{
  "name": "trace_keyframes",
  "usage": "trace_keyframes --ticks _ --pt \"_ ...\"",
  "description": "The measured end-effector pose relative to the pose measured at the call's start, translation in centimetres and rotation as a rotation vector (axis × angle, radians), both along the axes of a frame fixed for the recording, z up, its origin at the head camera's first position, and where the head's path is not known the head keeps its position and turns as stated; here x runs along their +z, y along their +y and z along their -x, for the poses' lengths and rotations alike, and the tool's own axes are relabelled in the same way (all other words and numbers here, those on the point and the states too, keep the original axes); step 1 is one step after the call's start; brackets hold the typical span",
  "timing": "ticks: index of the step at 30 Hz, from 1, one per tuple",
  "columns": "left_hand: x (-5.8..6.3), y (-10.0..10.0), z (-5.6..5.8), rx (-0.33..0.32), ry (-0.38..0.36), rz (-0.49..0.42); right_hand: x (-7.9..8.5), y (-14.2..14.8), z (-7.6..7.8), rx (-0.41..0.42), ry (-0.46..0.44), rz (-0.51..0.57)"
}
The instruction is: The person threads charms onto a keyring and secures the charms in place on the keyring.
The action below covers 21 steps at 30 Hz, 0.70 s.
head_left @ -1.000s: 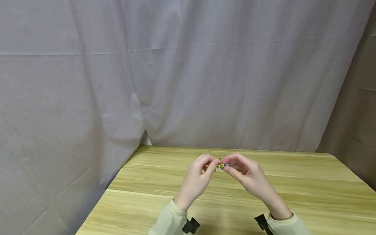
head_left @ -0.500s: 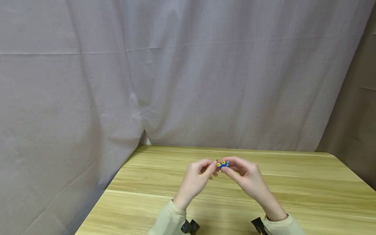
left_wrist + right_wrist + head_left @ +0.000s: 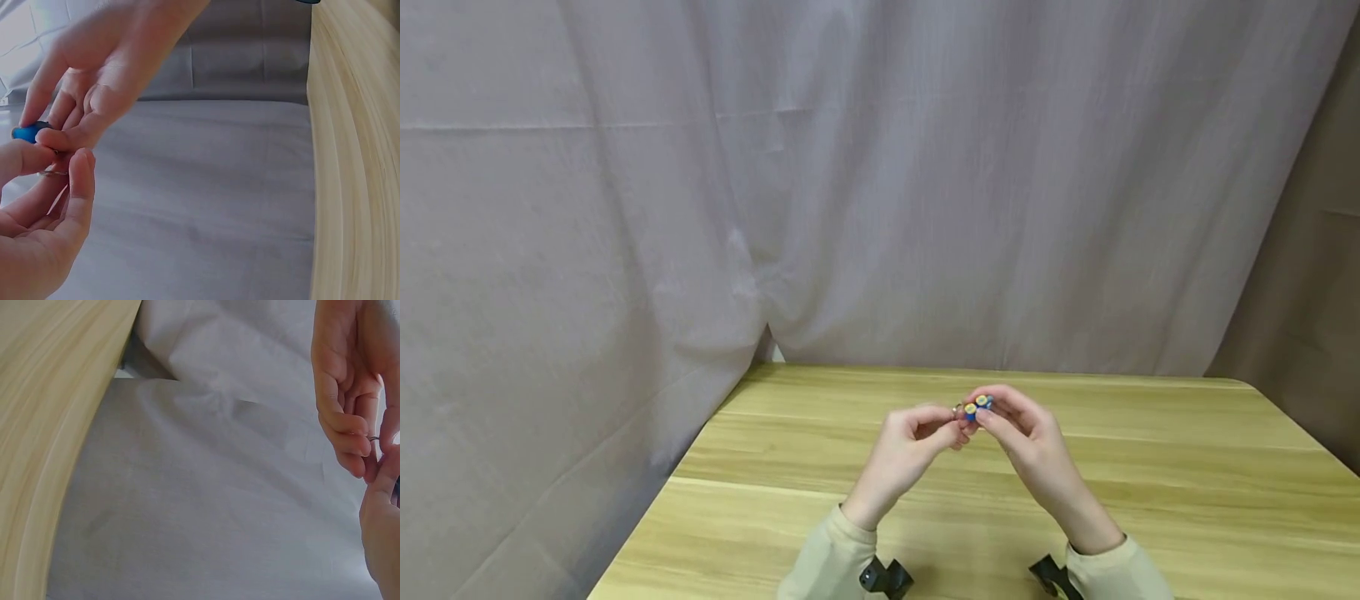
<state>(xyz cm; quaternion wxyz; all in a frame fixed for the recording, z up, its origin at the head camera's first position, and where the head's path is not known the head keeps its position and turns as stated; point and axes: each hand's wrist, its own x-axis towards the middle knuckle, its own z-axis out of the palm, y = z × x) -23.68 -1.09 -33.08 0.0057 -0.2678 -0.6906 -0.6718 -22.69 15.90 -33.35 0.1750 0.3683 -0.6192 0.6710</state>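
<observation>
Both hands meet above the table around a small keychain [image 3: 977, 407], blue with two yellow round ends. My right hand [image 3: 1039, 444] pinches the blue body between thumb and fingers. At its left end is a thin metal ring [image 3: 958, 409], pinched by my left hand [image 3: 897, 450]. In the left wrist view the blue body [image 3: 28, 133] shows between the right hand's fingers, and the metal ring [image 3: 52, 173] lies by the left thumb. Seen from the right wrist, the ring [image 3: 374, 438] sits at the left fingertips; the blue body is mostly hidden there.
A wooden table [image 3: 760, 533] spreads under the hands, its far edge close to a grey curtain [image 3: 880, 208]. Black straps with small devices [image 3: 886, 577] are worn at both wrists, below pale sleeves [image 3: 831, 554].
The keychain has turned in the fingers, so both yellow ends now face up, and has shifted slightly right and up. The right wrist has come a little inward; both hands keep their pinch.
</observation>
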Motion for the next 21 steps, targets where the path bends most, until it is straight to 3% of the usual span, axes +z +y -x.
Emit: trace_keyframes --ticks 4,11,14,21 --pt "0.2 -0.2 -0.1 -0.012 0.002 0.017 0.0 0.0 0.1 0.058 0.012 0.032" --pt "0.0 -0.4 0.1 0.039 0.037 0.072 0.2 0.7 -0.3 -0.065 -0.042 -0.098" --pt "0.0 -0.6 0.1 0.049 0.052 0.084 0.2 1.0 -0.3 -0.076 -0.079 -0.123" --pt "0.0 -0.8 0.0 0.064 0.084 0.106 0.2 1.1 -0.2 -0.059 -0.075 -0.196"
